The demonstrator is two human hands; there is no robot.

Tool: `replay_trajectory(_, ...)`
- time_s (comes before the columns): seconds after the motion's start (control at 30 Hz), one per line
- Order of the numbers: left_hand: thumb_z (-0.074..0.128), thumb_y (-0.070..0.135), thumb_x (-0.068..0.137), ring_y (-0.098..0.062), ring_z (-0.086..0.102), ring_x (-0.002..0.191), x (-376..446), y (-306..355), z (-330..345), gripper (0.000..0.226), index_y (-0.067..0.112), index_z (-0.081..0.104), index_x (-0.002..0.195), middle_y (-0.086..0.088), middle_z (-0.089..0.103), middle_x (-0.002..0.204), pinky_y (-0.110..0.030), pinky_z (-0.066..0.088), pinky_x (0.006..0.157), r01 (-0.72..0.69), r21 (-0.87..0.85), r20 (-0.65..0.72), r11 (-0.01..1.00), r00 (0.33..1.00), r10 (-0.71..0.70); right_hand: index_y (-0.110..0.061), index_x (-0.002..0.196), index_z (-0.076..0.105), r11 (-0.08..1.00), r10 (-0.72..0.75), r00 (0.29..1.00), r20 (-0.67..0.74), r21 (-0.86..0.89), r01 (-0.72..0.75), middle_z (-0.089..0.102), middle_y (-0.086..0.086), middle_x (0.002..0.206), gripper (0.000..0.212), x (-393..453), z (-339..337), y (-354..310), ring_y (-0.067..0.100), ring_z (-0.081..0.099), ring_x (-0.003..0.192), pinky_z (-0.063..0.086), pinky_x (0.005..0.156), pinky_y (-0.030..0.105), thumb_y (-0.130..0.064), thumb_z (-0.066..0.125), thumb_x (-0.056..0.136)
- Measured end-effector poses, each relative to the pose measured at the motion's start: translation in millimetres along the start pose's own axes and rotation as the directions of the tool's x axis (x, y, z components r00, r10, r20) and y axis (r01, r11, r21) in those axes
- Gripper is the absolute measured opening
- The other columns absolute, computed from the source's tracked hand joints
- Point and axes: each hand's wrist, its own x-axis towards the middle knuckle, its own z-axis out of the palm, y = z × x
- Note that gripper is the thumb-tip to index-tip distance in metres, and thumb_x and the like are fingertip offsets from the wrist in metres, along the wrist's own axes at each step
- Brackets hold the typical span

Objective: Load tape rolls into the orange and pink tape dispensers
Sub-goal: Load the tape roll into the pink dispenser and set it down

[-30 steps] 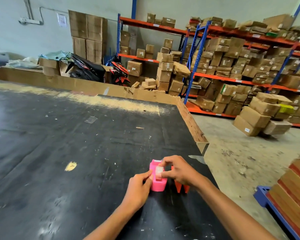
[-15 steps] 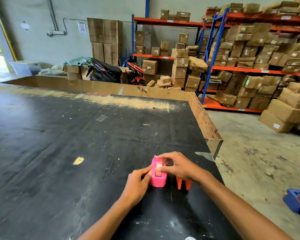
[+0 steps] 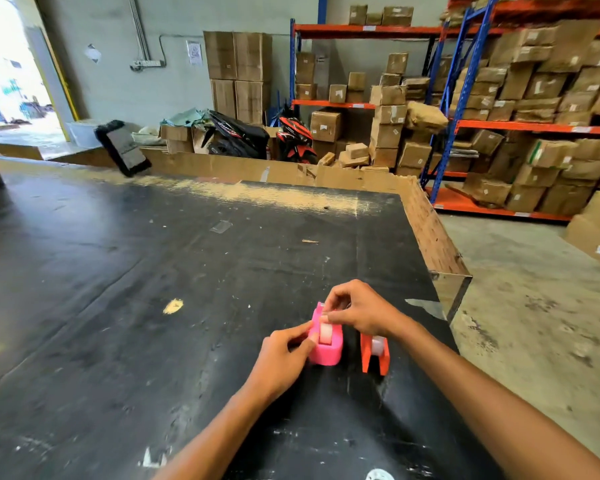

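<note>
Resting on a scuffed black table (image 3: 118, 306) at 5 o'clock: a pink tape dispenser (image 3: 326, 348) holding a white tape roll (image 3: 325, 333). Left hand (image 3: 279, 362) gripping its near side; right hand (image 3: 357, 311) pinching at the roll's top. Just beside, at 3 o'clock of it, an orange tape dispenser (image 3: 374, 355), loaded too. Beyond, at 1 o'clock, standing orange-and-blue shelving (image 3: 458, 123) stacked with cardboard boxes (image 3: 548, 84); concrete floor (image 3: 534, 289).

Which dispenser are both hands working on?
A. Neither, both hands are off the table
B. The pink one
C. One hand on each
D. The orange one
B: the left hand steadies the pink dispenser while the right hand pinches at its top; the orange dispenser stands untouched beside it.
</note>
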Motion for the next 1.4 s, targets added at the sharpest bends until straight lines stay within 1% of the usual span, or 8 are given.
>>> replay_trajectory(0.07,0.063,0.022,0.086,0.004,0.064,0.107,-2.0,0.5,3.2,0.04,0.02,0.062,0.126,0.006,0.071,0.119,-0.014,0.049,0.096,0.0,-0.029,-0.007,1.0,1.0,0.0,-0.022,0.067,0.064,0.999,0.004,1.0,0.0,0.035,-0.004,0.064,-0.004,0.066,0.021,8.0,-4.1,2.6,-0.001,0.056,0.057,0.047,0.059,0.017,-0.006,0.077,0.073)
replay_trajectory(0.17,0.066,0.022,0.084,0.001,0.065,0.107,-3.3,0.8,5.1,0.043,0.017,0.061,0.127,0.003,0.071,0.12,-0.024,0.051,0.099,0.001,-0.045,-0.016,0.999,1.0,-0.002,-0.019,0.068,0.063,0.996,0.024,1.0,0.004,0.088,-0.025,0.062,-0.001,0.064,0.023,21.6,-9.7,10.1,0.008,0.056,0.059,0.047,0.06,0.025,-0.001,0.077,0.072)
replay_trajectory(0.43,0.066,0.024,0.085,0.001,0.063,0.112,-2.5,3.5,3.1,0.044,0.017,0.06,0.128,0.004,0.068,0.124,-0.023,0.05,0.1,0.009,-0.032,0.002,0.999,1.0,-0.009,-0.003,0.077,0.071,0.994,0.049,0.999,0.013,0.101,-0.05,0.071,0.014,0.072,0.006,43.8,-16.2,23.7,0.021,0.067,0.068,0.057,0.068,0.047,-0.002,0.075,0.074)
replay_trajectory(0.53,0.065,0.026,0.086,-0.001,0.062,0.114,-1.9,2.7,2.3,0.045,0.018,0.059,0.129,0.004,0.067,0.127,-0.025,0.05,0.101,0.017,-0.03,0.011,0.999,1.0,-0.017,-0.003,0.077,0.071,0.991,0.077,0.996,0.045,0.104,-0.082,0.072,0.011,0.072,0.006,48.5,-15.1,29.4,0.017,0.067,0.067,0.057,0.067,0.041,-0.004,0.076,0.074)
replay_trajectory(0.7,0.064,0.029,0.086,0.001,0.062,0.114,-2.5,3.8,0.6,0.045,0.02,0.058,0.13,0.006,0.066,0.127,-0.024,0.05,0.101,0.011,-0.023,0.031,1.0,0.999,-0.011,-0.006,0.075,0.07,0.962,0.191,0.972,0.14,0.168,-0.213,0.068,0.005,0.067,0.006,55.8,-13.4,33.8,0.012,0.062,0.061,0.052,0.051,0.016,-0.001,0.074,0.076)
replay_trajectory(0.93,0.065,0.027,0.086,0.004,0.062,0.111,-1.1,4.2,0.2,0.044,0.019,0.059,0.129,0.006,0.068,0.124,-0.015,0.048,0.098,0.027,-0.025,0.038,0.999,0.999,-0.026,-0.005,0.08,0.071,0.912,0.343,0.897,0.279,0.131,-0.389,0.071,0.007,0.081,0.005,67.2,-16.8,30.1,0.013,0.066,0.069,0.055,0.053,0.017,0.0,0.071,0.078)
replay_trajectory(1.23,0.066,0.022,0.085,0.006,0.064,0.104,-1.6,6.7,-2.3,0.041,0.018,0.062,0.126,0.005,0.071,0.12,0.0,0.046,0.081,0.045,-0.039,0.037,0.998,0.998,-0.043,0.002,0.098,0.07,0.918,0.353,0.916,0.189,0.121,-0.378,0.071,0.008,0.079,0.02,54.6,-19.0,19.4,0.013,0.069,0.067,0.055,0.052,0.018,-0.006,0.072,0.08)
replay_trajectory(1.4,0.066,0.028,0.085,-0.005,0.062,0.107,-2.6,11.8,-8.5,0.063,0.026,0.04,0.142,0.001,0.066,0.121,-0.001,0.043,0.081,0.108,-0.05,0.045,0.993,0.993,-0.106,-0.005,0.098,0.071,0.953,0.301,0.952,-0.06,-0.022,-0.303,0.069,0.012,0.085,0.019,35.0,-35.7,7.9,0.014,0.065,0.068,0.056,0.059,0.025,-0.017,0.07,0.082)
